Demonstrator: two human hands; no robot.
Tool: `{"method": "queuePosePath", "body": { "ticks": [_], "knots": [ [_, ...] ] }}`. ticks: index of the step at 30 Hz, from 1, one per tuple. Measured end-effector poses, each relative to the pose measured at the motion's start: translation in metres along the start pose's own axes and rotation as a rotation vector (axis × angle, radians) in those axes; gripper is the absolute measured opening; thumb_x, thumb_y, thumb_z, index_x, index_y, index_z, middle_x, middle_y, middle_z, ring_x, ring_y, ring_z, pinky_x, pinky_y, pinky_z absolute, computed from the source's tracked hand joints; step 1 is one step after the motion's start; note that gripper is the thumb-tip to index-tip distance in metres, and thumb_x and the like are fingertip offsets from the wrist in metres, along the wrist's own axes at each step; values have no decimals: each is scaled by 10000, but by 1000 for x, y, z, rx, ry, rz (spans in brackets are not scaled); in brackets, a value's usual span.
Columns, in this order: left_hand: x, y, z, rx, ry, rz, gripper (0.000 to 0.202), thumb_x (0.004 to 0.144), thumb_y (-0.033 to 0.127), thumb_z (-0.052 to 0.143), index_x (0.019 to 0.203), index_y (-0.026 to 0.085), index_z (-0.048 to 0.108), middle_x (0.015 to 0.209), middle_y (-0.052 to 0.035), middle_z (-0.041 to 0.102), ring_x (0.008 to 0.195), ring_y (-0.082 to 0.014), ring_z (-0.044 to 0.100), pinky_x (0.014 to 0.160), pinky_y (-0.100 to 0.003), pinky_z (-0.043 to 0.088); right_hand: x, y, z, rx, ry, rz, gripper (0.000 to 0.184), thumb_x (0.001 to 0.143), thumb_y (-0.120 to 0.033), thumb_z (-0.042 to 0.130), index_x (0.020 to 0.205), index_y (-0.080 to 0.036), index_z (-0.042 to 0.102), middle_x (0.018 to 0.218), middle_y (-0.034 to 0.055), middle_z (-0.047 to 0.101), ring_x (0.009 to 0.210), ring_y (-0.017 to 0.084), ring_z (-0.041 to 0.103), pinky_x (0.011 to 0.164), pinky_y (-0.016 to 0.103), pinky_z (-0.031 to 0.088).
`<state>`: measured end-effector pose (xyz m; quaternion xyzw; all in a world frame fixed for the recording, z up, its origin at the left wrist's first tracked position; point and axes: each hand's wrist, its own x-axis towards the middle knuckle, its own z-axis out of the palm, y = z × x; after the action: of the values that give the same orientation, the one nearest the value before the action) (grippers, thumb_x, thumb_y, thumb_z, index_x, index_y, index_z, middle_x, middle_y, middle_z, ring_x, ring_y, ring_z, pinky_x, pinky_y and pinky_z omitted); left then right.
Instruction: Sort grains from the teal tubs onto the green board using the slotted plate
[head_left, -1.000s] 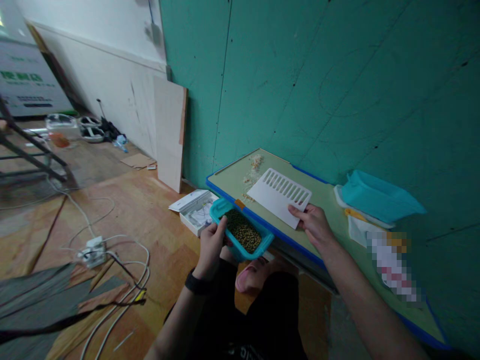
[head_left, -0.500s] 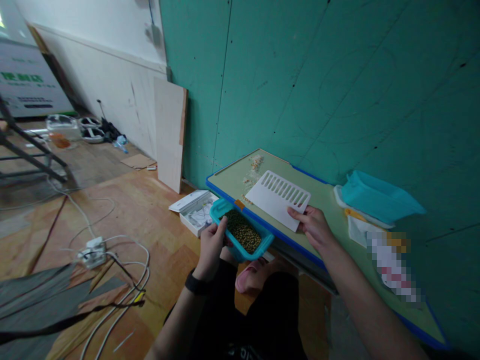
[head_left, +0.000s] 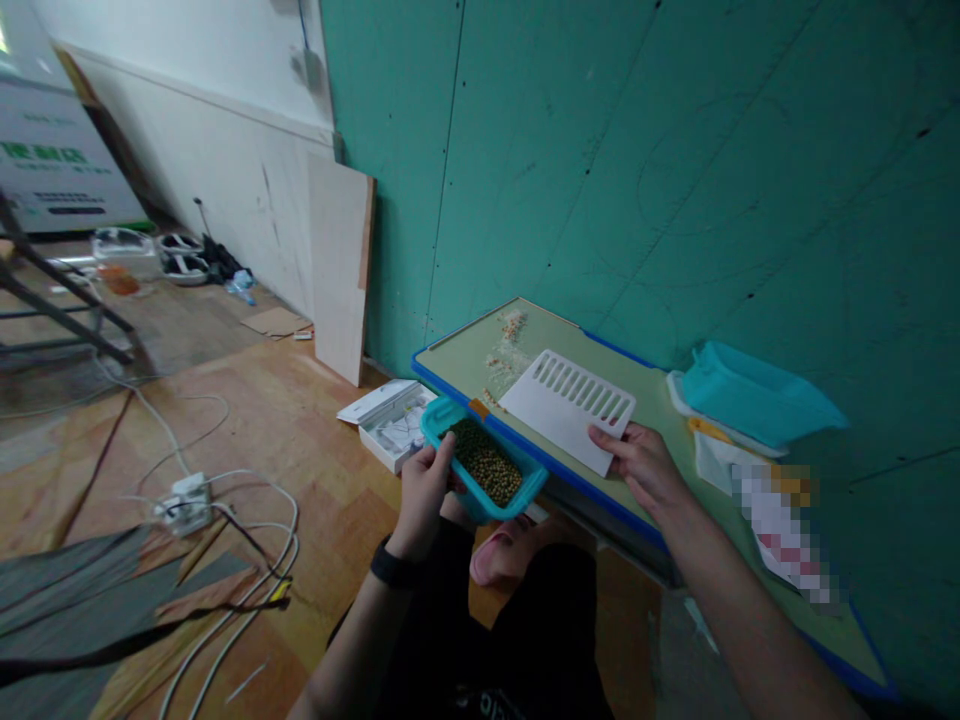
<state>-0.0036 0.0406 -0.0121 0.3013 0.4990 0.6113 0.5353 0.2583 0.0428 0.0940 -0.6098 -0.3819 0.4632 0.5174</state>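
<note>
My left hand (head_left: 424,490) grips the near rim of a small teal tub (head_left: 517,497) filled with green beans (head_left: 486,462), held against the blue front edge of a low green-topped table (head_left: 465,350). My right hand (head_left: 639,462) pinches the near right corner of a white slotted plastic board (head_left: 562,408) that lies on the table top. Scattered pale grains (head_left: 506,345) lie on the table beyond the board.
A teal container with lid (head_left: 754,395) and a white tray with papers (head_left: 720,455) sit on the table's right side. An open white box (head_left: 390,420) lies on the wooden floor by the table. Cables and a power strip (head_left: 187,500) trail left. A board (head_left: 339,265) leans against the wall.
My right hand has shifted the white slotted board slightly to the right and nearer along the table. The left hand and the tub of beans have stayed put.
</note>
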Motion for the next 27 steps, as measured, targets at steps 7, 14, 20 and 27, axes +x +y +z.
{"method": "queuePosePath", "body": {
  "ticks": [7, 14, 20, 27],
  "knots": [
    [0, -1, 1, 6, 7, -11, 540, 668, 674, 737, 506, 219, 496, 355, 21, 528, 336, -127, 517, 379, -225, 379, -3, 3, -4, 13, -21, 4, 503, 415, -429, 974, 760, -146, 741, 739, 61, 756, 594, 189, 680, 496, 266, 544],
    [0, -1, 0, 15, -2, 1, 539, 695, 670, 723, 508, 215, 501, 365, 14, 539, 347, -128, 528, 387, -224, 389, -9, 4, -4, 14, 10, 5, 507, 418, -436, 971, 753, -141, 729, 707, 57, 746, 557, 189, 667, 447, 253, 515],
    [-2, 2, 0, -10, -8, 14, 508, 715, 635, 721, 521, 214, 512, 362, 25, 519, 341, -132, 526, 376, -227, 366, -23, 9, -16, 32, 20, -16, 482, 458, -406, 967, 804, -150, 749, 758, 70, 765, 592, 209, 686, 518, 297, 556],
    [-2, 1, 2, 18, 9, 14, 529, 703, 664, 717, 520, 214, 508, 362, 26, 512, 345, -133, 525, 382, -225, 367, -44, 17, -5, 53, 25, -51, 459, 507, -416, 952, 844, -161, 771, 828, 83, 783, 702, 240, 725, 688, 359, 605]
  ]
}}
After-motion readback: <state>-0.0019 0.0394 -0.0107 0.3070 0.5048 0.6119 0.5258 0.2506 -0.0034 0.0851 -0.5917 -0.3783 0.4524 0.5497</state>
